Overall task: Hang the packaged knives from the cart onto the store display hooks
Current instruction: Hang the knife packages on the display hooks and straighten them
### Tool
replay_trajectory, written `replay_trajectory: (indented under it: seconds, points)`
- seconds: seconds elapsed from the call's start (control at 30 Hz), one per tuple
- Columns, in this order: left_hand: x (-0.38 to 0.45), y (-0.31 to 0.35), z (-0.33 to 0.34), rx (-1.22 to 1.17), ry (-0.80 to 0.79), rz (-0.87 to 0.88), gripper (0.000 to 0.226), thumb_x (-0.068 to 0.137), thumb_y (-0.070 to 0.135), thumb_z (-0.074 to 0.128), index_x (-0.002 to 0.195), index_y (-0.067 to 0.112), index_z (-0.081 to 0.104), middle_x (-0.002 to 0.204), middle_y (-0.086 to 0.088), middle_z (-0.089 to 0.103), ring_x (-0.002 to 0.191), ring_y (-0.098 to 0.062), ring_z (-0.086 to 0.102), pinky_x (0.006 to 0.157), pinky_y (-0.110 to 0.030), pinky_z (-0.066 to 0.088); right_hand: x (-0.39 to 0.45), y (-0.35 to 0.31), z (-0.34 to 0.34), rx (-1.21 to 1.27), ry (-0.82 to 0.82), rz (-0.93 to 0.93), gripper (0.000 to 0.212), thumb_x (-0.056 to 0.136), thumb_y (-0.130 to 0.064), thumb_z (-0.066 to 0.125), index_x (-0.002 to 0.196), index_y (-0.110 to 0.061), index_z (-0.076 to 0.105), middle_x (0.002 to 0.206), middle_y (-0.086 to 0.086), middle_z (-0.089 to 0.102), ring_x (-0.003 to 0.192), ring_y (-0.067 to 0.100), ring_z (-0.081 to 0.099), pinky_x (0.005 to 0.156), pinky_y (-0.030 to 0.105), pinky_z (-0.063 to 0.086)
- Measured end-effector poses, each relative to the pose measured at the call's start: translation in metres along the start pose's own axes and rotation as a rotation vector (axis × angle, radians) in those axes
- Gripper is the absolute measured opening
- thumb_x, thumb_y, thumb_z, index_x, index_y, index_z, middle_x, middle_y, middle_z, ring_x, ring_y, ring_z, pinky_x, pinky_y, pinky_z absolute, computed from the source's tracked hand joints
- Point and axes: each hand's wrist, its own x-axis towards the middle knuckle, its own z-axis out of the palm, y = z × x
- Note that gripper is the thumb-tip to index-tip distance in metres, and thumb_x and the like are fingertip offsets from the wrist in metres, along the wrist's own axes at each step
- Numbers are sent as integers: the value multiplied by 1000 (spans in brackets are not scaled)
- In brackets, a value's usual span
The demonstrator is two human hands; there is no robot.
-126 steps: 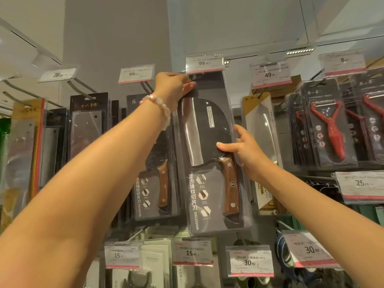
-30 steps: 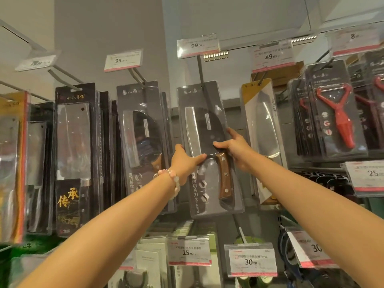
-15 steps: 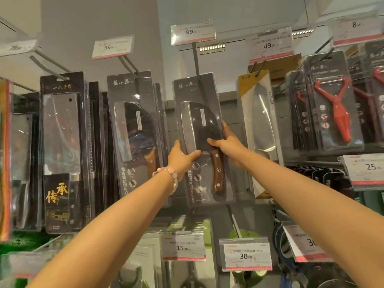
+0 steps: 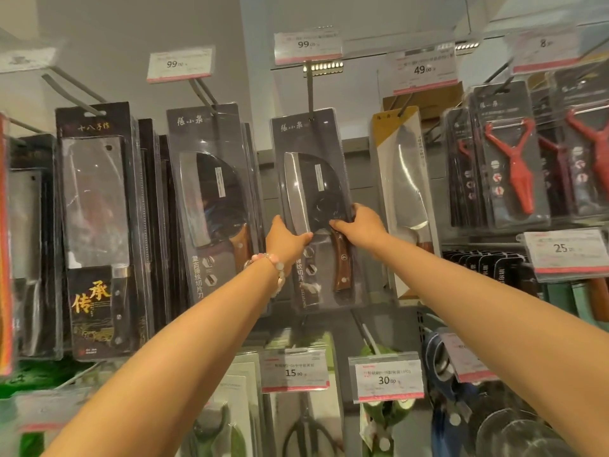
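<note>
From the head camera, both arms are reaching up to the display, and the packaged knife (image 4: 313,206) is hanging on the display hook (image 4: 309,90) right between the two hands, under a 99 price tag (image 4: 308,47). The left hand (image 4: 285,242) is gripping the pack's left edge, thumb lying across the front near the bottom of the blade, the other fingers going out of sight behind the pack. A beaded bracelet (image 4: 275,268) is sitting on that wrist. The right hand (image 4: 361,227) is clasping the right edge at the same height, thumb pressing on the front just above the wooden handle, fingers curling round the side. Just left of the left hand, a matching knife pack (image 4: 214,199) is hanging on its own hook. Further left of it, a cleaver pack (image 4: 95,225) with gold lettering is showing. Just right of the right hand, a yellow-topped knife pack (image 4: 403,192) is hanging, and beyond it, red peelers (image 4: 514,166) in dark packs.
</note>
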Motion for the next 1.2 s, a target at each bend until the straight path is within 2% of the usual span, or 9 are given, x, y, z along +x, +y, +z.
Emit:
replay_trajectory:
  seconds: [0.07, 0.17, 0.27, 0.43, 0.5, 0.63, 0.8, 0.93, 1.2]
  points:
    - [-3, 2, -1, 2, -7, -5, 81, 86, 15, 67, 148, 8, 16, 149, -14, 32, 133, -30, 38, 104, -35, 37, -8, -3, -4, -14, 1, 22, 50, 83, -34, 66, 123, -9, 52, 120, 13, 60, 107, 29, 58, 92, 41, 49]
    - [-11, 6, -6, 11, -13, 18, 81, 87, 14, 64, 149, 8, 13, 150, -13, 31, 132, -28, 39, 99, -31, 38, -22, -8, -12, 21, -17, 39, 67, 86, -29, 65, 141, -7, 34, 135, 13, 49, 122, 29, 49, 100, 37, 43]
    - [-21, 14, -15, 15, 0, 86, 70, 87, 14, 61, 146, 8, 23, 143, -13, 40, 110, -19, 47, 85, -25, 38, -41, -14, -22, 66, 1, 33, 74, 88, -26, 63, 147, -10, 23, 146, 11, 38, 131, 27, 42, 99, 32, 38]
    - [-45, 31, -24, -61, -97, 183, 31, 86, 23, 63, 115, 12, 58, 109, -9, 64, 81, -14, 60, 61, -20, 45, -86, -26, -43, 114, 40, -8, 44, 90, -27, 60, 130, -15, 47, 124, 3, 53, 107, 14, 50, 86, 26, 41]
    - [-63, 40, -27, -136, -180, 208, 11, 90, 22, 60, 96, 13, 64, 88, -9, 67, 71, -15, 62, 61, -21, 47, -107, -29, -54, 135, 40, -26, 32, 91, -26, 58, 120, -15, 54, 111, -1, 57, 101, 12, 54, 85, 26, 45]
    - [-107, 53, -29, -194, -343, 207, 23, 94, 26, 54, 77, 13, 63, 64, -9, 65, 46, -13, 55, 51, -22, 44, -150, -31, -85, 220, 32, -18, 16, 92, -19, 55, 105, -11, 60, 86, 1, 62, 73, 12, 60, 67, 21, 49]
    - [-169, 78, -14, -264, -537, 211, 32, 94, 26, 53, 70, 7, 62, 52, -8, 61, 43, -17, 44, 41, -19, 36, -214, -22, -141, 191, 17, 26, 14, 93, -15, 54, 91, -3, 62, 60, 7, 58, 40, 7, 48, 41, 17, 40]
    - [-229, 105, 18, -328, -705, 209, 31, 93, 23, 53, 69, 5, 62, 49, -6, 57, 44, -18, 40, 43, -21, 35, -273, -8, -199, 84, 20, 90, 20, 94, -17, 53, 77, -8, 61, 52, 5, 55, 36, 9, 41, 40, 17, 35]
    - [-389, 162, 116, -293, -1020, 191, 32, 91, 23, 56, 65, 5, 62, 46, -9, 56, 40, -20, 40, 37, -19, 30, -418, 34, -344, -114, -42, 320, 24, 96, -26, 50, 82, -11, 64, 56, 6, 57, 44, 14, 44, 43, 19, 36]
